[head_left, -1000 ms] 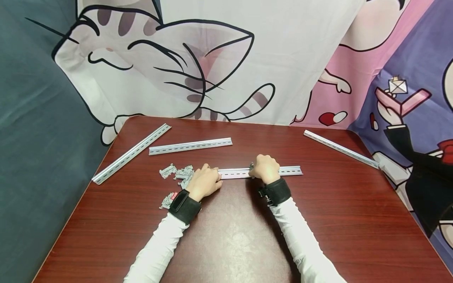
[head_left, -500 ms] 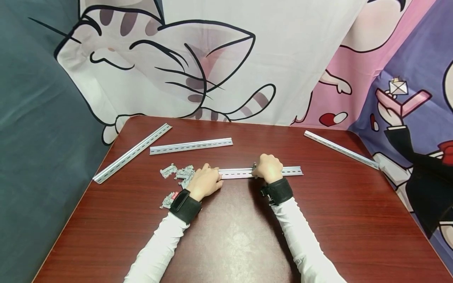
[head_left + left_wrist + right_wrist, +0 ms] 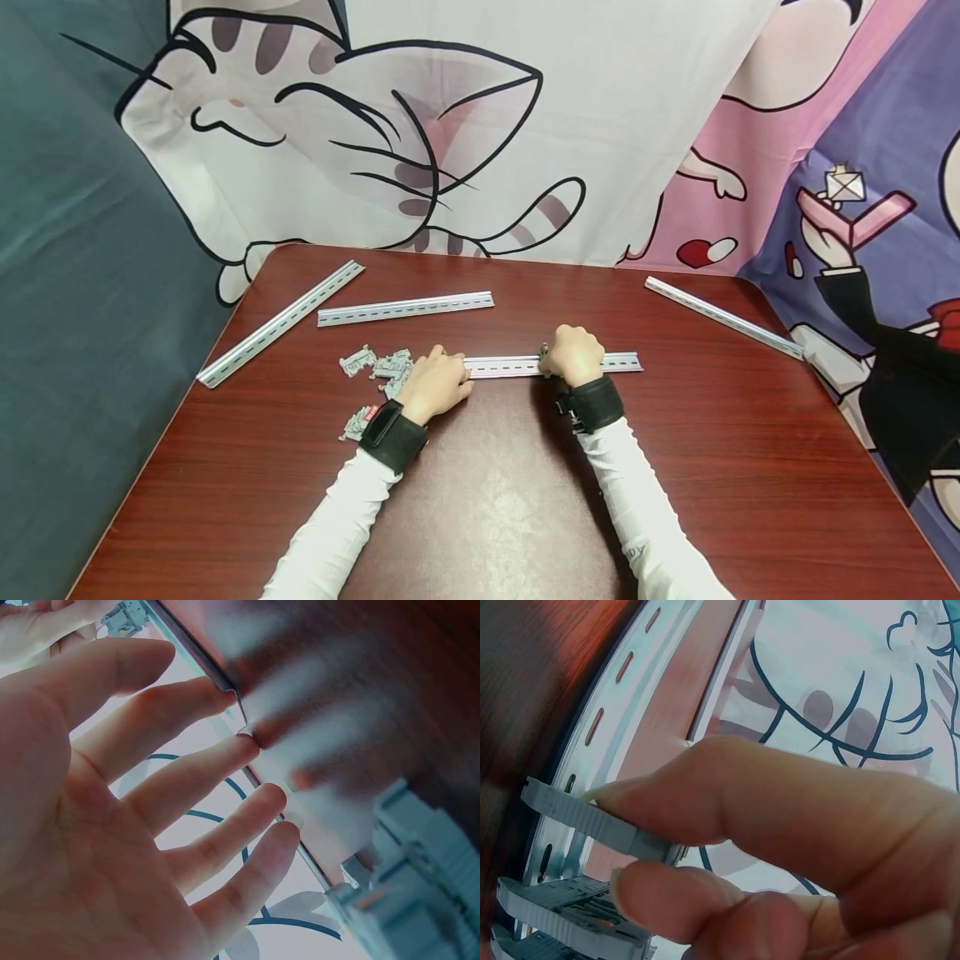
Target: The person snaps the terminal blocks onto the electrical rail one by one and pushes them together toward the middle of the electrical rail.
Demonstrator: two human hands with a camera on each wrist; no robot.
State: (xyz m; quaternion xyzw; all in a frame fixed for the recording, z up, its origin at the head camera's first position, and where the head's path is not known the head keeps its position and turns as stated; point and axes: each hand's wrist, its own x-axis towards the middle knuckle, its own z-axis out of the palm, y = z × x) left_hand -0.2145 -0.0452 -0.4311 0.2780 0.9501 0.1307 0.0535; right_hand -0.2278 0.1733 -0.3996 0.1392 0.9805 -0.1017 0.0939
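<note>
A slotted metal DIN rail [image 3: 498,367] lies crosswise on the table in front of me. My left hand [image 3: 435,385] is at its left end; in the left wrist view its fingers are spread and fairly straight, with fingertips against the rail's end. Farther right, my right hand [image 3: 573,357] pinches a thin grey terminal block [image 3: 600,825] between thumb and index finger, on the rail. More grey terminal blocks [image 3: 570,919] sit on the rail beside it in the right wrist view, hidden by the hand in the head view.
Loose grey terminal blocks [image 3: 390,367] lie left of the left hand, and a block with a red mark [image 3: 358,423] lies nearer me. Other rails rest at the far left [image 3: 281,325], the back [image 3: 405,309] and the far right [image 3: 723,317]. Printed curtains hang behind the table.
My right hand has shifted a little to the right along the rail with the pinched terminal block. The left hand stays at the rail's left end.
</note>
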